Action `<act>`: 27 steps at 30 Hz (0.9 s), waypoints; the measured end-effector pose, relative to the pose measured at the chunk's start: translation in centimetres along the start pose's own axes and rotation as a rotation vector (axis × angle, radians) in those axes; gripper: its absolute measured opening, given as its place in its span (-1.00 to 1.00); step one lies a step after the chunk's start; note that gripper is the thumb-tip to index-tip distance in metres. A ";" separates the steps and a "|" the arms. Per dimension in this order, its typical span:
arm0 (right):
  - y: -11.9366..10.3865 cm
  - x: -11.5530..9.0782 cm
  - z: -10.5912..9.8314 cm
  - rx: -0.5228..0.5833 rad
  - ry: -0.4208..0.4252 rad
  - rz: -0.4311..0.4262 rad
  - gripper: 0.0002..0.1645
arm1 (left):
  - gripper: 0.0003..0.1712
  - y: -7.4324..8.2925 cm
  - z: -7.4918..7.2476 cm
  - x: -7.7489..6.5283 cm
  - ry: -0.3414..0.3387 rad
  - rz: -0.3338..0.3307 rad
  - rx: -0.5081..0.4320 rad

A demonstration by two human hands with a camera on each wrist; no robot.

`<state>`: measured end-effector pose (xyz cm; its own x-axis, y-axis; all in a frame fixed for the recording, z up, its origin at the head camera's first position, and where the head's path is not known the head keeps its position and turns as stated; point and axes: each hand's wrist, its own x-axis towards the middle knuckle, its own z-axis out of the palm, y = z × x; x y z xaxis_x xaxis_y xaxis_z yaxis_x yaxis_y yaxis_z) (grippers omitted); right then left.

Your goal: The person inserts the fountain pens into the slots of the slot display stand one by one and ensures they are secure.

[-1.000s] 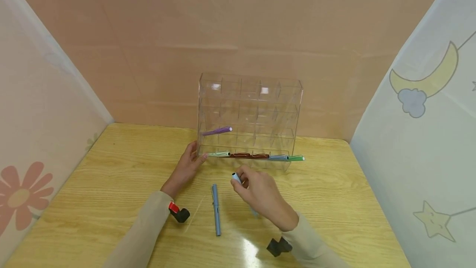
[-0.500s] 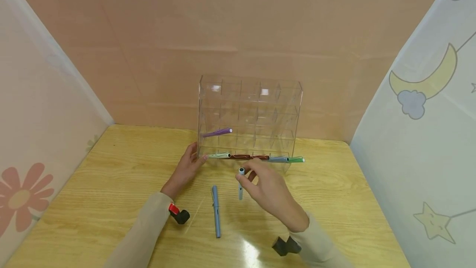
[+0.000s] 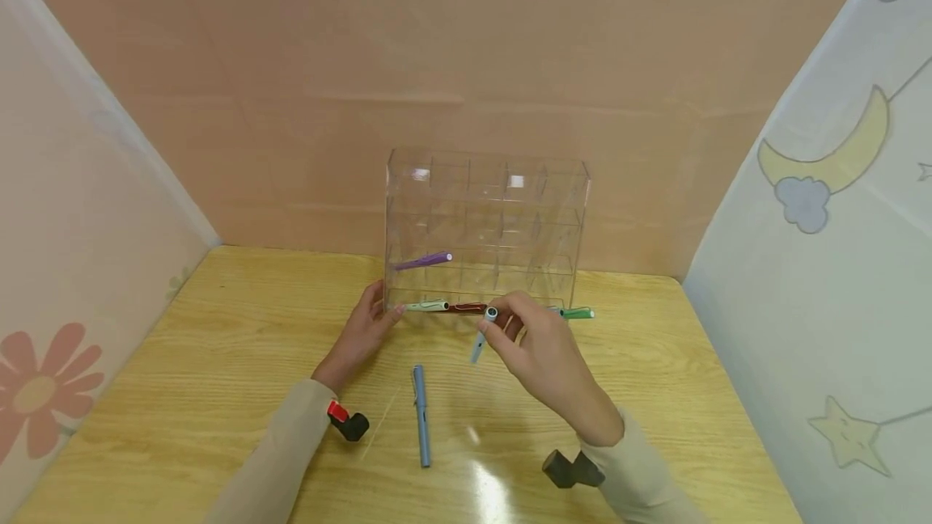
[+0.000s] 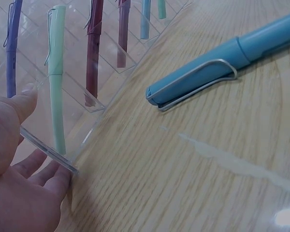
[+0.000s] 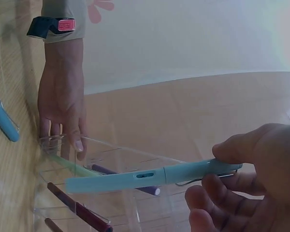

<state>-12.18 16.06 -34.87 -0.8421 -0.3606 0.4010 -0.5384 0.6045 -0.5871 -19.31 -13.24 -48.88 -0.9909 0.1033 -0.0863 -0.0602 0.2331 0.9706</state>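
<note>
My left hand point(image 3: 362, 335) grips the left side of a clear acrylic pen rack point(image 3: 387, 217), thumb in front and fingers behind the panel point(image 4: 48, 149). Between thumb and fingers, my right hand point(image 3: 542, 358) pinches a light blue fountain pen point(image 5: 121, 182) by its cap end. That pen tilts in front of the rack's lowest row, its barrel pointing down toward the table. Along this row lie a pale green pen point(image 3: 428, 306), a dark red pen point(image 3: 466, 308) and a green pen point(image 3: 580, 313); my right hand hides others. A purple pen point(image 3: 424, 261) leans one row higher.
Another blue pen point(image 3: 422, 419) lies lengthwise on the wooden table point(image 3: 240, 330), in front of the rack. A tan backdrop point(image 3: 480, 47) rises behind the rack, with patterned white sheets on both sides.
My right hand has moved right and toward the rack with the light blue fountain pen, now covering part of the bottom row. My left hand keeps its hold on the rack.
</note>
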 end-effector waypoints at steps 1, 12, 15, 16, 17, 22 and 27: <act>-0.1 0.1 -0.1 0.001 0.004 -0.005 -0.85 | -0.17 0.1 0.0 0.0 0.001 -0.003 0.001; -0.5 1.3 -1.7 0.035 0.065 -0.014 -0.87 | -0.15 -0.3 -0.1 0.0 0.002 -0.007 0.008; -0.3 1.8 -2.1 0.030 0.084 -0.020 -0.88 | -0.14 -0.4 -0.1 0.1 0.002 -0.009 0.002; -0.3 1.9 -2.2 0.030 0.089 -0.020 -0.88 | -0.14 -0.4 -0.1 0.1 0.002 -0.010 0.003; -0.3 2.1 -2.3 0.026 0.093 -0.022 -0.88 | -0.13 -0.4 -0.1 0.1 0.002 -0.010 0.002; -0.1 2.9 -2.8 0.006 0.108 -0.022 -0.85 | -0.13 -0.4 -0.2 0.0 -0.001 -0.009 0.003; 0.2 3.9 -3.1 -0.007 0.117 -0.001 -0.83 | -0.14 -0.2 -0.1 0.1 -0.004 -0.011 0.003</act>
<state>-15.47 16.97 -31.29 -0.8321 -0.2758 0.4812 -0.5385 0.6095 -0.5818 -19.36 -13.38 -49.08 -0.9897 0.1048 -0.0979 -0.0707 0.2375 0.9688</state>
